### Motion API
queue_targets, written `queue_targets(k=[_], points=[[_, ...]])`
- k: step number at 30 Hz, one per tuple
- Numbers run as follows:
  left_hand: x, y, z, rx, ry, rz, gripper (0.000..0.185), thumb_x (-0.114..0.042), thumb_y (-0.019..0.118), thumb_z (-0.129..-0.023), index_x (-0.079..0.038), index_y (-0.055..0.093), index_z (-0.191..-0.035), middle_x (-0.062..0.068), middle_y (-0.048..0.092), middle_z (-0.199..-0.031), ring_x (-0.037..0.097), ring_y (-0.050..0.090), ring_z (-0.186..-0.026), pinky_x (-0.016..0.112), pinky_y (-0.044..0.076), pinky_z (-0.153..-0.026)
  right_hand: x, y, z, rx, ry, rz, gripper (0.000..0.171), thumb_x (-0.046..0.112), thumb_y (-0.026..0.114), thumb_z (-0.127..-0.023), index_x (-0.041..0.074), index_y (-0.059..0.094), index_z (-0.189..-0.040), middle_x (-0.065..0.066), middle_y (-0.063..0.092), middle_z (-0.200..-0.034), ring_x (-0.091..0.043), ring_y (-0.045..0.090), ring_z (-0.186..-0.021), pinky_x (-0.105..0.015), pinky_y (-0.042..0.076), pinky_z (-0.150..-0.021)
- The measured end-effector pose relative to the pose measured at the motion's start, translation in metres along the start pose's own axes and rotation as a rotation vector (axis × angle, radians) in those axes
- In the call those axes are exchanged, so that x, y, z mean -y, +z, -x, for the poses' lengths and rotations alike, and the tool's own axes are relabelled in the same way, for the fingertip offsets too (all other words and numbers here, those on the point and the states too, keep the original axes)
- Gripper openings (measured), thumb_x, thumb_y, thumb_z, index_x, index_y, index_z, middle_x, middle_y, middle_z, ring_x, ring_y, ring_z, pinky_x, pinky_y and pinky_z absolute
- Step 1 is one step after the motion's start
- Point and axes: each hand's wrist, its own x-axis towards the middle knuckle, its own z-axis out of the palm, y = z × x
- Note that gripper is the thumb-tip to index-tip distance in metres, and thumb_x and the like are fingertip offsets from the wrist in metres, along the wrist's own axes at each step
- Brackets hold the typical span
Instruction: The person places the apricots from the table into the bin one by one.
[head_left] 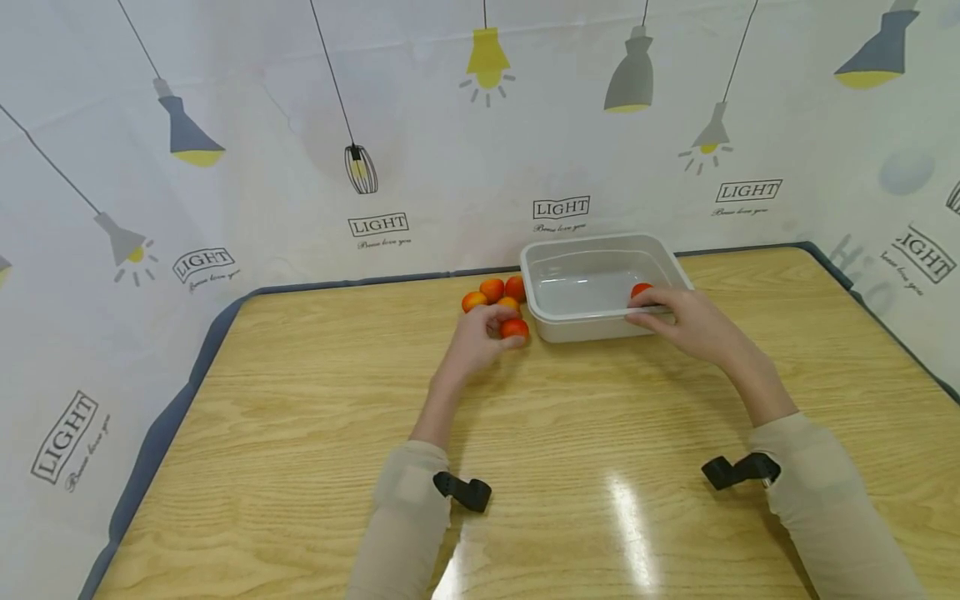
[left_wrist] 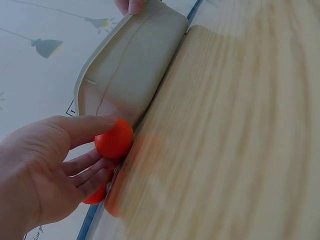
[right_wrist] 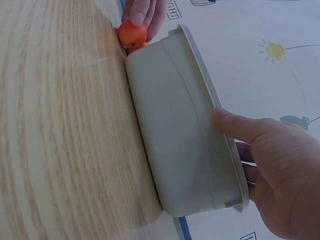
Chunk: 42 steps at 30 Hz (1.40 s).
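From the head camera, I am closing my left hand [head_left: 480, 337] around the nearest fruit [head_left: 514, 328], thumb and fingertips curled on it, while it sits on the table [head_left: 300, 433] just beside the near left corner of the tub [head_left: 540, 287]. Four more fruits [head_left: 492, 292] are lying behind it, close together. My right hand [head_left: 686, 321] is steadying the tub's near rim, fingers hooked over the edge, and one fruit in the tub [head_left: 641, 289] is showing just past my fingertips. I judge the grip should stay light, so the skin does not bruise.

From the left wrist, I am pinching the fruit [left_wrist: 114, 139] between thumb and forefinger, right against the tub wall [left_wrist: 135, 65]. Another fruit is peeking out under my fingers. Lifting straight up first should be clearing the rim without knocking it.

From the right wrist, my thumb [right_wrist: 240, 125] is lying on the outer wall of the tub [right_wrist: 175, 135] and my fingers are going over the rim; I am keeping it from sliding. The far hand's fruit [right_wrist: 132, 33] is showing at the corner.
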Motion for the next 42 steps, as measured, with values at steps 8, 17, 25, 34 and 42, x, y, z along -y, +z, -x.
queue_targets(k=[8,17,25,34,42], points=[[-0.004,0.000,0.006,0.040,-0.041,0.029,0.036,-0.005,0.080,-0.086,-0.001,0.067,-0.119,0.011,0.068,-0.112,0.025,0.060,-0.098,0.033,0.051,-0.090,-0.001,0.000,0.000,-0.003,-0.002,0.000,0.015,0.011,0.073,-0.093,0.006,0.072,-0.108,-0.006,0.071,-0.100,-0.026,0.065,-0.093,-0.046,0.051,-0.083],[-0.003,-0.002,0.006,0.045,-0.065,0.026,0.036,-0.010,0.080,-0.087,-0.003,0.067,-0.119,0.009,0.067,-0.112,0.026,0.060,-0.100,0.035,0.051,-0.092,-0.002,0.001,-0.001,-0.002,-0.004,-0.006,0.014,0.012,0.072,-0.094,0.006,0.072,-0.107,-0.006,0.071,-0.100,-0.024,0.064,-0.091,-0.046,0.050,-0.083],[-0.007,-0.008,0.006,0.024,-0.080,0.025,0.038,-0.015,0.080,-0.088,-0.003,0.067,-0.122,0.010,0.067,-0.114,0.027,0.062,-0.101,0.036,0.052,-0.093,-0.002,0.002,0.000,-0.004,-0.005,0.002,0.014,0.013,0.073,-0.094,0.007,0.072,-0.107,-0.005,0.070,-0.100,-0.024,0.063,-0.091,-0.046,0.050,-0.084],[-0.013,-0.012,0.006,-0.038,-0.039,0.039,0.035,-0.014,0.077,-0.091,-0.002,0.066,-0.122,0.010,0.068,-0.114,0.026,0.061,-0.098,0.035,0.052,-0.091,0.000,0.001,0.001,-0.002,-0.004,0.015,0.015,0.011,0.073,-0.093,0.007,0.072,-0.107,-0.005,0.069,-0.097,-0.024,0.061,-0.086,-0.045,0.050,-0.080],[-0.025,-0.013,0.004,-0.137,0.000,0.110,0.037,-0.015,0.077,-0.091,0.001,0.065,-0.122,0.013,0.070,-0.113,0.024,0.063,-0.096,0.031,0.054,-0.086,-0.001,0.002,0.001,-0.001,-0.011,0.004,0.015,0.012,0.073,-0.093,0.007,0.072,-0.108,-0.004,0.069,-0.098,-0.024,0.062,-0.088,-0.045,0.050,-0.082]])
